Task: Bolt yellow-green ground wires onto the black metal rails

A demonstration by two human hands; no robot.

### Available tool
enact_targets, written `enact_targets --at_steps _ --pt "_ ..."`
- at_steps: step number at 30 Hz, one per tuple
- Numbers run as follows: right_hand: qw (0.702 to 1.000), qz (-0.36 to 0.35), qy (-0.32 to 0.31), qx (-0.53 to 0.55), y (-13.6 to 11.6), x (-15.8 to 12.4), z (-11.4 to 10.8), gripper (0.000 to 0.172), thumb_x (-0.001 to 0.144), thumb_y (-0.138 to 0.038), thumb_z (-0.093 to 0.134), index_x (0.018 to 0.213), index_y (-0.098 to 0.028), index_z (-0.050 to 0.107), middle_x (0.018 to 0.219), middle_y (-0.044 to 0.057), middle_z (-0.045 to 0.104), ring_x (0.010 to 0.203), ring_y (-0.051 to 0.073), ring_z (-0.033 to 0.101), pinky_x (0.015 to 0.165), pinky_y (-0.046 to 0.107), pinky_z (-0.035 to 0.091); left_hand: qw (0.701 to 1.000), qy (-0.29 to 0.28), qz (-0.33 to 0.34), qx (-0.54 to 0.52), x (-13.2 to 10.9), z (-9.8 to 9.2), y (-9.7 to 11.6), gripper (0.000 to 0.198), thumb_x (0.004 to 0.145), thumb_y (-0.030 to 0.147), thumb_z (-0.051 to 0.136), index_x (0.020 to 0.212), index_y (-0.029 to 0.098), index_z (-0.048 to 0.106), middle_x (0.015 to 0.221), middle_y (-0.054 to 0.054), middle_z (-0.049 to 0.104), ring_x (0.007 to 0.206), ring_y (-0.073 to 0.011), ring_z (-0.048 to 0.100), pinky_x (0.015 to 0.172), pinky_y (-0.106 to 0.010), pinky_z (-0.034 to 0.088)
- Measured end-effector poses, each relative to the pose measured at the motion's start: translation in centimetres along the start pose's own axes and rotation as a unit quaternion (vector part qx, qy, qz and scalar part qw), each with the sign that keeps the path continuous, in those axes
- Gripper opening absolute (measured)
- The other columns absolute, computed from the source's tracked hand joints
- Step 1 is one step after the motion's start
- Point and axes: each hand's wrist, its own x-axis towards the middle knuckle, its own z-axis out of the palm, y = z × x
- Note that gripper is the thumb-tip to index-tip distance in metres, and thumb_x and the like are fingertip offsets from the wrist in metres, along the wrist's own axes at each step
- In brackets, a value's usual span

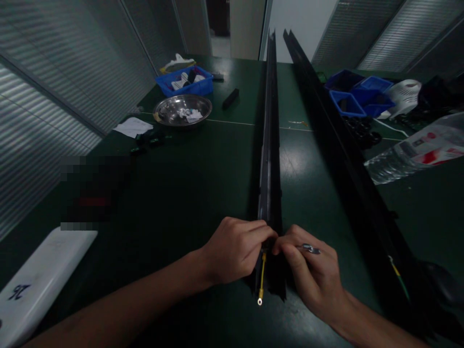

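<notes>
A long black rail (270,145) runs down the middle of the dark green table (188,193) toward me. My left hand (235,249) curls over the rail's near end, fingers pressed on its left side. My right hand (311,273) pinches the rail from the right, with a small shiny metal piece (311,249) lying across its fingers. A yellow wire with a ring terminal (261,280) hangs out of the rail's end between both hands.
A second black rail (337,140) lies to the right. Behind stand a steel bowl (182,109), a blue bin (184,81), more blue bins (357,94) and a plastic bottle (416,150). A white panel (39,280) sits at the near left.
</notes>
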Motion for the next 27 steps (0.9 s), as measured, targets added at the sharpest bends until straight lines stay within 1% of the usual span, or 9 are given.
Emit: enact_targets --at_steps 4,8,13,16,20,24,27 --pt "1.000 -0.003 -0.019 0.013 0.07 0.18 -0.12 0.027 0.103 -0.015 0.045 0.085 -0.018 0.064 0.070 0.000 0.056 0.059 0.013 0.054 0.054 0.028 0.040 1.000 -0.003 0.003 0.009 0.03 -0.04 0.00 0.026 0.095 0.011 0.041 0.105 0.016 0.065 0.093 -0.004 0.070 0.075 -0.0164 0.067 0.069 -0.027 0.051" --pt "0.999 -0.009 -0.030 0.017 0.09 0.20 -0.16 0.027 0.104 -0.017 0.045 0.085 -0.019 0.065 0.071 0.001 0.058 0.060 0.013 0.055 0.054 0.028 0.040 1.000 0.000 0.005 0.012 0.06 -0.07 0.06 0.026 0.096 0.011 0.040 0.104 0.015 0.064 0.094 -0.004 0.070 0.075 -0.0164 0.067 0.068 -0.027 0.051" --pt "1.000 -0.009 0.007 0.015 0.03 0.01 -0.11 0.024 0.101 -0.011 0.046 0.088 -0.018 0.065 0.072 0.000 0.057 0.061 0.012 0.055 0.056 0.026 0.041 1.000 -0.009 -0.001 0.004 -0.03 0.02 0.01 0.026 0.095 0.011 0.042 0.106 0.016 0.064 0.095 -0.004 0.070 0.077 -0.0166 0.068 0.071 -0.027 0.051" --pt "1.000 0.003 0.014 0.020 0.03 0.02 -0.03 0.023 0.101 -0.009 0.047 0.088 -0.017 0.065 0.073 0.000 0.057 0.062 0.011 0.055 0.057 0.026 0.041 1.000 -0.006 -0.004 0.006 -0.07 0.04 -0.03 0.026 0.095 0.011 0.041 0.106 0.017 0.064 0.093 -0.004 0.070 0.078 -0.0166 0.068 0.072 -0.027 0.051" --pt "1.000 -0.001 0.008 0.016 0.00 0.14 0.06 0.022 0.101 -0.010 0.048 0.088 -0.016 0.064 0.072 0.000 0.055 0.061 0.012 0.053 0.056 0.026 0.040 1.000 0.005 0.001 0.008 -0.06 0.05 -0.02 0.025 0.096 0.011 0.042 0.106 0.016 0.065 0.093 -0.004 0.071 0.076 -0.0166 0.067 0.069 -0.027 0.050" --pt "1.000 -0.002 -0.001 0.010 0.03 0.03 0.01 0.023 0.101 -0.009 0.047 0.085 -0.017 0.062 0.071 0.000 0.054 0.061 0.012 0.052 0.056 0.028 0.039 1.000 -0.002 -0.001 0.002 -0.03 0.04 0.04 0.025 0.095 0.010 0.042 0.106 0.016 0.064 0.095 -0.003 0.070 0.077 -0.0167 0.068 0.071 -0.027 0.049" --pt "1.000 -0.007 -0.020 0.021 0.21 -0.04 -0.06 0.024 0.102 -0.011 0.046 0.085 -0.017 0.062 0.073 0.000 0.055 0.062 0.012 0.053 0.057 0.027 0.039 1.000 -0.001 0.000 0.003 0.07 0.01 0.10 0.025 0.096 0.011 0.041 0.105 0.016 0.064 0.094 -0.004 0.070 0.076 -0.0169 0.067 0.069 -0.028 0.049"
